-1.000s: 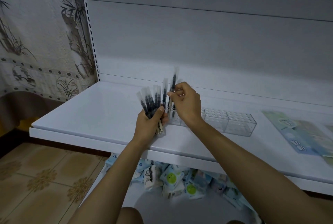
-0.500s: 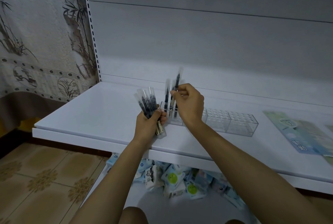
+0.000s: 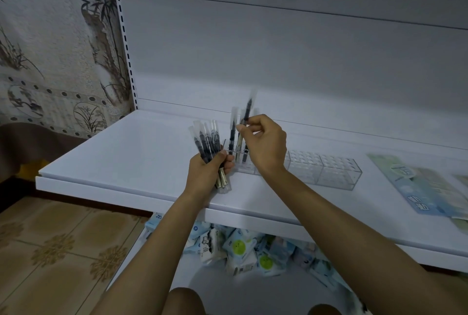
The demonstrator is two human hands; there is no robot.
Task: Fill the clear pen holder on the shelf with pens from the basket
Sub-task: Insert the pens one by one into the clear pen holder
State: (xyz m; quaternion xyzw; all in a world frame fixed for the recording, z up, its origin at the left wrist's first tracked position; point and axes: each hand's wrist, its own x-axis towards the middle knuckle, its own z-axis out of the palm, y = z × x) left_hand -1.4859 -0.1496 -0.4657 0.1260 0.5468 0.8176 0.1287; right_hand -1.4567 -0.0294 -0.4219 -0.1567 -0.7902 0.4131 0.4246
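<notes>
Roughly eight pens (image 3: 206,143), two hands (image 3: 209,171) (image 3: 264,145)

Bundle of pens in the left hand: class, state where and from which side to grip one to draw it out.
Pinch the rightmost pen by its upper end, from above and the right. The bundle of pens fans upward from the left hand, which grips the lower barrels; only splayed tops are free.
</notes>
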